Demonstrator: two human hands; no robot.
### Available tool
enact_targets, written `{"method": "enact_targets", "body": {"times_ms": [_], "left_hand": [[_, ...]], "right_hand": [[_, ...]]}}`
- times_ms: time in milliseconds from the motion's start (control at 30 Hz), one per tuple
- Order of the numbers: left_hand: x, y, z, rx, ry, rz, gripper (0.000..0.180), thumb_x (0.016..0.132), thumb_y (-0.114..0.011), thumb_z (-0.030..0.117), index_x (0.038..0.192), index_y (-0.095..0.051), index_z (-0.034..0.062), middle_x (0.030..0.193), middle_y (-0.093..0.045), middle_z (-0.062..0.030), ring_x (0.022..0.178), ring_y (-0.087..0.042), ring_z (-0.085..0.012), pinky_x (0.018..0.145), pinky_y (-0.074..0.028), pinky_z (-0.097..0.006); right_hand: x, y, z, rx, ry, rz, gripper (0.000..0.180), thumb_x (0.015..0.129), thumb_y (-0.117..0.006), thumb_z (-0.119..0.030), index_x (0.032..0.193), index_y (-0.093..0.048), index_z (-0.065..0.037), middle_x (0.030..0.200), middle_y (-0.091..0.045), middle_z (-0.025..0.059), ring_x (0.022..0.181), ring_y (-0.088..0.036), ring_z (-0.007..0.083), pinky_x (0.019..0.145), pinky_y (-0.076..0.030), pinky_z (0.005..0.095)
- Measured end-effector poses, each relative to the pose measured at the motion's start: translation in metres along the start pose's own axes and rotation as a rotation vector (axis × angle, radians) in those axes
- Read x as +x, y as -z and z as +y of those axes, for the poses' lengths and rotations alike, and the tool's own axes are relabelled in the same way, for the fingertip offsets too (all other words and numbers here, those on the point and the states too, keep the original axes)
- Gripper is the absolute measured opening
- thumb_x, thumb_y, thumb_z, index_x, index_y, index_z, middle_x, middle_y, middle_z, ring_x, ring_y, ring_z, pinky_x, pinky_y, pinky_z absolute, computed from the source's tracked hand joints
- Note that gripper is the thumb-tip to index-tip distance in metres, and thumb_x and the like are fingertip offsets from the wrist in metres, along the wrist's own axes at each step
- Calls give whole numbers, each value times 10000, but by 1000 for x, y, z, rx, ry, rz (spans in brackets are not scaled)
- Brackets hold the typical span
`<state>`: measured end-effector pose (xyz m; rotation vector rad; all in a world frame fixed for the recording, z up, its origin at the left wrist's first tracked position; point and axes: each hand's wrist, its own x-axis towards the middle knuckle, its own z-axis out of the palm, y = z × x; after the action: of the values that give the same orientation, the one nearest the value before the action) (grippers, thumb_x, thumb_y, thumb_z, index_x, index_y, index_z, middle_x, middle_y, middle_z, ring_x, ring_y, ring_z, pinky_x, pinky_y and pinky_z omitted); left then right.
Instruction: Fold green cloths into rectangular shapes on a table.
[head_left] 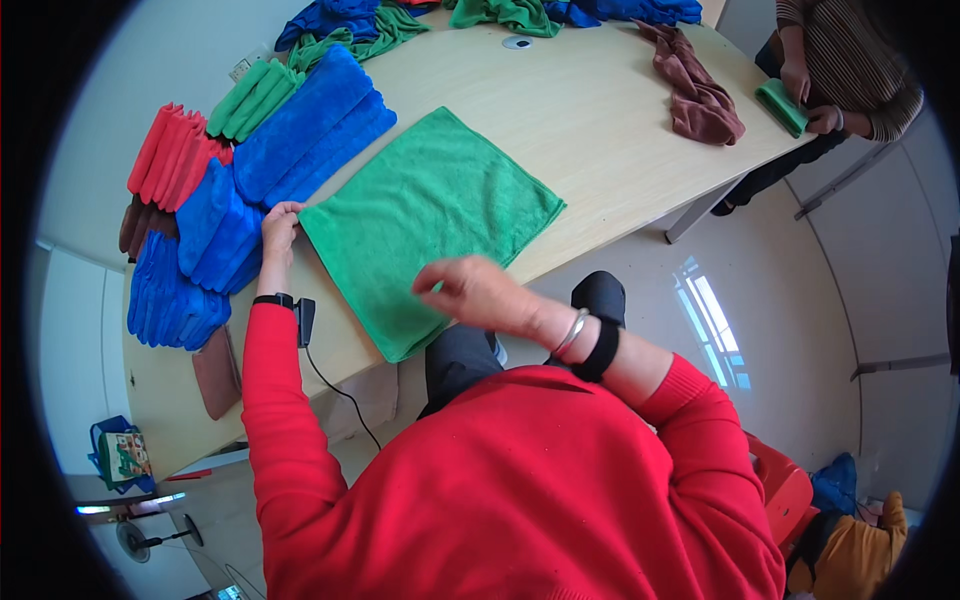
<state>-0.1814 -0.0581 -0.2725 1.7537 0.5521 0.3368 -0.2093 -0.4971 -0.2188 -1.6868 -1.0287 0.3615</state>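
A green cloth towel (430,200) lies spread on the light wooden table, its near corner reaching the front edge. At the cloth's left corner, my left hand (281,232) has its fingers closed on the fabric. My right hand (475,292) is over the near part of the cloth, slightly blurred, with fingers loosely curled and apart and nothing seen in them. A dark strap with a small black device and cable is on my left wrist; a bangle and black band are on my right.
Folded blue towels (310,130), red towels (172,158) and green towels (252,100) are stacked at left. A brown cloth (695,90) lies crumpled at right. Heaped cloths (350,25) line the far edge. Another person (840,70) at far right handles a folded green cloth (782,106).
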Motion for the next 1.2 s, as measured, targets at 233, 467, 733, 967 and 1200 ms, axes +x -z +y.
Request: {"method": "enact_targets", "body": {"times_ms": [233, 467, 733, 967, 1200], "left_hand": [[4, -33, 12, -180, 51, -26, 182, 777, -601, 88, 956, -619, 61, 975, -656, -102, 890, -627, -181, 698, -463, -291], [37, -16, -37, 591, -78, -21, 196, 716, -713, 134, 855, -633, 21, 794, -652, -82, 752, -612, -170, 633, -467, -304], [40, -44, -15, 725, -243, 86, 194, 700, -721, 197, 820, -640, 68, 713, -643, -109, 701, -622, -227, 644, -475, -364], [-58, -91, 63, 962, -741, 156, 230, 782, -696, 217, 908, -603, 50, 895, -615, -94, 855, -605, -225, 745, -477, -356], [-250, -105, 95, 719, -502, -519, 248, 694, -711, 65, 895, -569, 33, 915, -553, -104, 894, -563, -272, 766, -466, -343]], "right_hand": [[-21, 118, 83, -833, -339, 587, 211, 776, -673, -220, 869, -626, -37, 872, -638, 146, 831, -629, 296, 749, -501, 395], [-2, 104, 89, -902, -410, 411, 262, 726, -650, -228, 868, -609, -10, 877, -615, 204, 875, -605, 350, 793, -494, 418], [-21, 95, 64, -603, -546, 425, 262, 731, -641, -188, 910, -580, -6, 824, -633, 187, 787, -621, 352, 719, -491, 413], [-38, 97, 57, -360, -549, 539, 310, 780, -616, -79, 1085, -572, -42, 745, -609, 96, 681, -594, 171, 631, -477, 300], [-51, 111, 62, -66, -436, 377, 400, 834, -554, 7, 1220, -563, -95, 800, -579, -15, 744, -529, 77, 691, -448, 225]]}}
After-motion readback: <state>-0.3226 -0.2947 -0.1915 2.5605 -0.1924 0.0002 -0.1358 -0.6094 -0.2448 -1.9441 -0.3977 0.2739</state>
